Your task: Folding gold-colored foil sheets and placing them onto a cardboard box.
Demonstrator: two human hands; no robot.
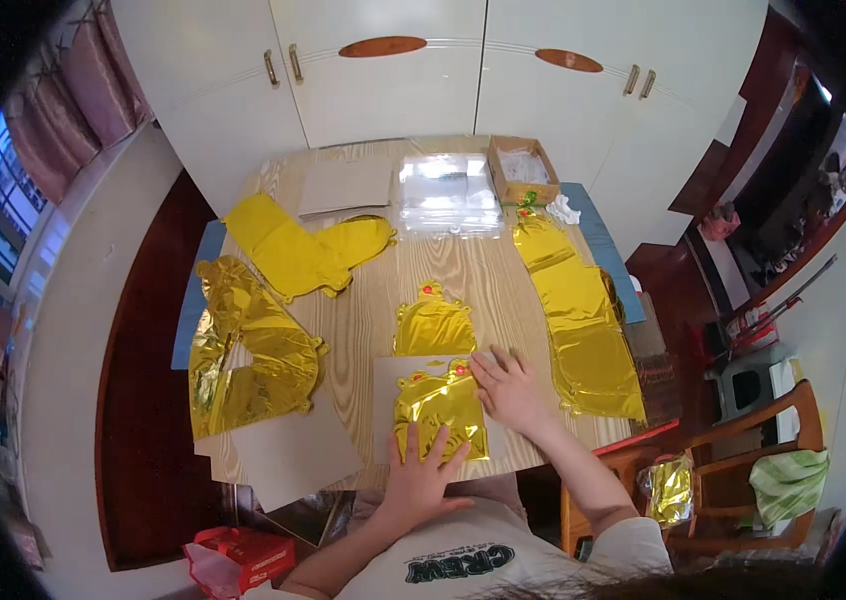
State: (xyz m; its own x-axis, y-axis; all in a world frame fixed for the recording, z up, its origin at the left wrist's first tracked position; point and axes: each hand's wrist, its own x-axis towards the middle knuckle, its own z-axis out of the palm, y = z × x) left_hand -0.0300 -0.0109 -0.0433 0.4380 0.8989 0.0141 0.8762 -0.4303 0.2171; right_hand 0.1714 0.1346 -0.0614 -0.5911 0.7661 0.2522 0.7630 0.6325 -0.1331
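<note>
A flat gold foil balloon (438, 405) with small red spots lies on a grey card sheet (386, 380) at the near edge of the wooden table (373, 300). My left hand (421, 475) rests spread on the balloon's lower edge, fingers apart. My right hand (509, 388) lies flat on the balloon's right side and the card. A second gold balloon (432, 325) of the same shape lies just beyond it.
Piles of gold foil balloons lie at the left (248, 350), back left (303, 250) and right (583, 320). Clear plastic bags (448, 195), a cardboard box (523, 168) and card sheets (293, 450) are also on the table. A wooden chair (743, 470) stands at the right.
</note>
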